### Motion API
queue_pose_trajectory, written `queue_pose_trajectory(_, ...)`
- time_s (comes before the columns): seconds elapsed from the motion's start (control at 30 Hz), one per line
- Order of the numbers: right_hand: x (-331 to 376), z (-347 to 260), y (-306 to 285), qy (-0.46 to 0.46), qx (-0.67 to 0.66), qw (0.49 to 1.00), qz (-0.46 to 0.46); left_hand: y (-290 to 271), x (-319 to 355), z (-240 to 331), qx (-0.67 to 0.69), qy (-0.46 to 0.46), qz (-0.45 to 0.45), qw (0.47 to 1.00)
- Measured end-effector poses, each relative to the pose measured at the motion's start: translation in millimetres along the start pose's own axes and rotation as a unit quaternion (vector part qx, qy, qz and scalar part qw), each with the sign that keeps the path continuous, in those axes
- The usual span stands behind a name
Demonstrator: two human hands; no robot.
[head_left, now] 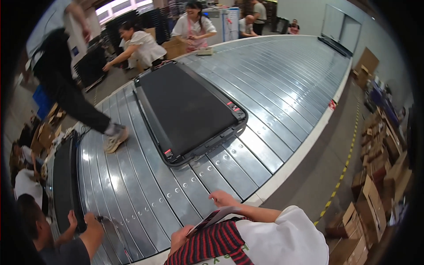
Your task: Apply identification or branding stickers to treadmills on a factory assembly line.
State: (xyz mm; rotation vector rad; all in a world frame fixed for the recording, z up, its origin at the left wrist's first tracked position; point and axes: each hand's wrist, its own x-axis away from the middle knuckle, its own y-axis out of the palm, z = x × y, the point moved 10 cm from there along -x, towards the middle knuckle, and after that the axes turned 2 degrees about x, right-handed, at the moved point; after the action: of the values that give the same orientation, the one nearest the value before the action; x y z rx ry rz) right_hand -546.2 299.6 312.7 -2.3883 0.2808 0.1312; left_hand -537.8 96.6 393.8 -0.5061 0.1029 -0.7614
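Observation:
My right hand hovers over the near edge of the metal slat conveyor, fingers curled in, with nothing visible in them. Close to my striped apron, my left hand is closed at the lower end of a thin dark flat piece with a pale edge; part of it is hidden by my body. Beyond my hands, a large black flat machine, like a walking-pad treadmill, lies on the slats, touched by neither hand. It has a dark belt surface, a raised frame and red labels at its near corners.
At left, a person's shoe stands on the slats. A co-worker's hands are beside another black machine and a thin cable. Cardboard boxes line the right floor. Several people stand along the far side.

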Motion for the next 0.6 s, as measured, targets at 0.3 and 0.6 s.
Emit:
queue_pose_trajectory(0.3, 32.7, 2.6, 39.7, 0.008, -0.043, 0.998, -0.05, -20.8, 14.7, 1.8, -0.005, 0.047, -0.075, 0.996)
queue_pose_trajectory(0.6, 80.3, -14.4, 74.5, 0.116, -0.062, 0.98, -0.15, -13.1, 20.1, -18.5, -0.031, 0.135, -0.175, 0.975)
